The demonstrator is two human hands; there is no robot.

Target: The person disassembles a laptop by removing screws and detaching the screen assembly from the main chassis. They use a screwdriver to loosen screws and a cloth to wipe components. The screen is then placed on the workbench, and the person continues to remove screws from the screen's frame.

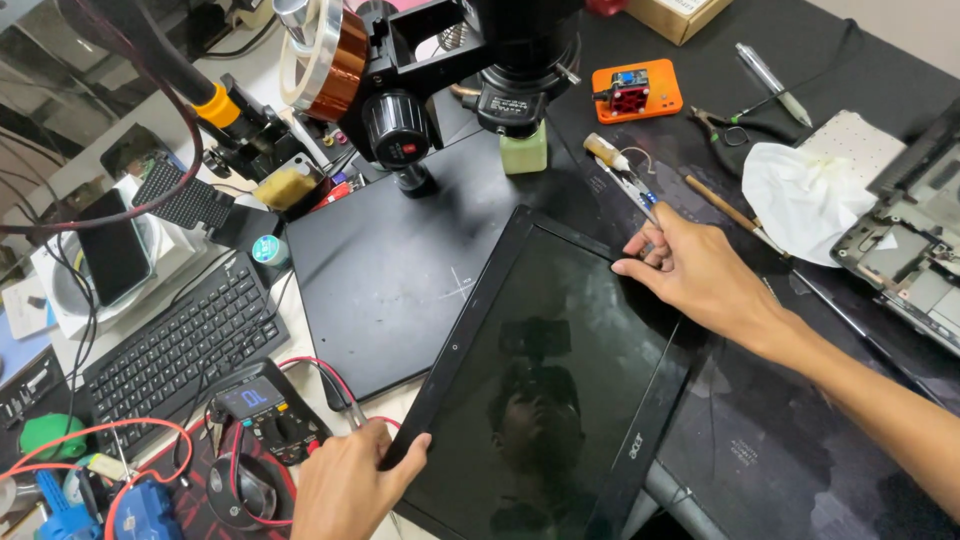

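Observation:
A black laptop screen panel (545, 380) with a glossy dark display lies tilted across the black work mat (400, 270). My left hand (350, 485) grips the panel's lower left bezel edge, thumb on top. My right hand (695, 270) rests at the panel's upper right corner, fingertips pinched on the bezel edge there. A slim metal tool (625, 185) lies just beyond the right hand's fingers; whether that hand holds it is unclear.
A microscope (450, 70) stands at the back over the mat. Keyboard (185, 345) and multimeter (265, 405) with red leads sit left. Orange fixture (635, 92), tweezers, white tissue (800, 195) and an opened laptop base (915, 250) lie right.

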